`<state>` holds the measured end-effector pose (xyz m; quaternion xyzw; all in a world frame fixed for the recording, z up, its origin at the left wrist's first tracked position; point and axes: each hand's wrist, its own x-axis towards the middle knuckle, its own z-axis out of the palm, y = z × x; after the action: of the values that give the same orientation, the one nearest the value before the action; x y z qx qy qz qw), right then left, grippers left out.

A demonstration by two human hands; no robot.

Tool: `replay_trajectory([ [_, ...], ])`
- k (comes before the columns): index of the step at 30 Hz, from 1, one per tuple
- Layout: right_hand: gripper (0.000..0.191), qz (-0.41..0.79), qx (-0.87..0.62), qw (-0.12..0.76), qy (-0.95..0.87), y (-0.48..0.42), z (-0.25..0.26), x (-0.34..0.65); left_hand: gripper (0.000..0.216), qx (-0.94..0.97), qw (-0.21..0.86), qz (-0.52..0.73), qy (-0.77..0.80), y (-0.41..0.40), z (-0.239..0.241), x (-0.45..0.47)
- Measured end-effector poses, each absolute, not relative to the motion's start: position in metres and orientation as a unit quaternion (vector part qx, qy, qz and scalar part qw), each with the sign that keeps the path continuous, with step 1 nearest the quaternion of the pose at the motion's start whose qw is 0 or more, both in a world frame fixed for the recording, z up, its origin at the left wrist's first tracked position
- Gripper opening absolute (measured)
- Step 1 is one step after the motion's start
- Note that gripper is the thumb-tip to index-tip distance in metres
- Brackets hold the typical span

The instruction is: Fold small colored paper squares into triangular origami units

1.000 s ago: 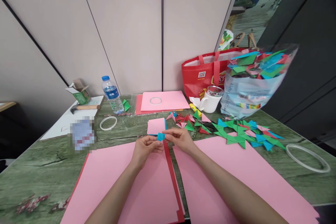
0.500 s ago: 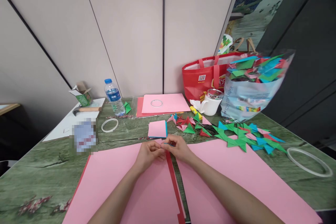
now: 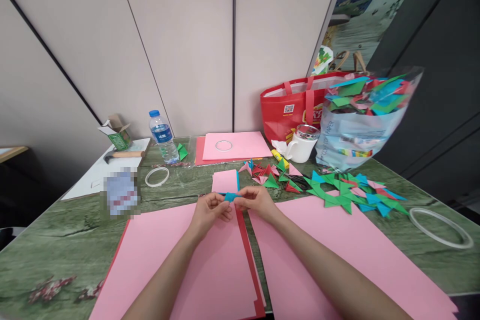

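Note:
A small piece of blue folded paper (image 3: pixel 231 197) is pinched between my two hands, above the far edge of the pink sheets. My left hand (image 3: pixel 210 211) grips its left side with thumb and fingers. On its right side my right hand (image 3: pixel 258 201) holds it the same way. Just behind my hands lies a stack of small square papers (image 3: pixel 225 180), pink on top with blue showing at the right edge. Beneath my forearms spread large pink sheets, a left pile (image 3: pixel 157 245) with red edges and a right pile (image 3: pixel 322 240).
Folded paper pieces (image 3: pixel 270 181) and joined green and blue star shapes (image 3: pixel 332 200) lie to the right. Behind stand a white mug (image 3: pixel 301 147), a red bag (image 3: pixel 275 115) and a clear bag of folded papers (image 3: pixel 350 140). A bottle (image 3: pixel 164 137) and hammer (image 3: pixel 125 155) are at left.
The paper between my hands now shows its blue side, spread flatter, where pink showed before. My hands have shifted slightly apart and a little away from me.

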<state>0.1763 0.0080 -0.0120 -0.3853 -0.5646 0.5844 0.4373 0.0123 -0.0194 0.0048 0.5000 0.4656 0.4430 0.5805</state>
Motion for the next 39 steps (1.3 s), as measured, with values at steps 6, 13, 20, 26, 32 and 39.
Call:
replay_trajectory([
  [6, 0.026, 0.562, -0.401, 0.403, -0.600, 0.011, -0.013, 0.177, 0.022, 0.508, 0.557, 0.444, 0.484, -0.017, 0.007, 0.008],
  [13, 0.025, 0.542, -0.392, 0.394, -0.630, 0.008, -0.011, 0.178, 0.021, 0.506, 0.564, 0.455, 0.468, -0.015, 0.006, 0.003],
  [20, 0.024, 0.536, -0.406, 0.402, -0.622, 0.012, -0.012, 0.180, 0.024, 0.530, 0.457, 0.498, 0.512, -0.008, 0.001, 0.000],
  [26, 0.035, 0.461, -0.445, 0.612, -0.464, 0.020, -0.010, 0.186, 0.023, 0.665, 0.145, 0.468, 0.564, 0.008, -0.025, -0.016],
  [32, 0.034, 0.495, -0.470, 0.533, -0.500, 0.021, -0.019, 0.182, 0.044, 0.738, 0.112, 0.377, 0.548, 0.013, -0.040, -0.017],
  [39, 0.015, 0.233, -0.415, 0.428, -0.768, 0.014, -0.028, 0.179, 0.048, 0.733, 0.134, 0.371, 0.555, 0.010, -0.036, -0.017],
])
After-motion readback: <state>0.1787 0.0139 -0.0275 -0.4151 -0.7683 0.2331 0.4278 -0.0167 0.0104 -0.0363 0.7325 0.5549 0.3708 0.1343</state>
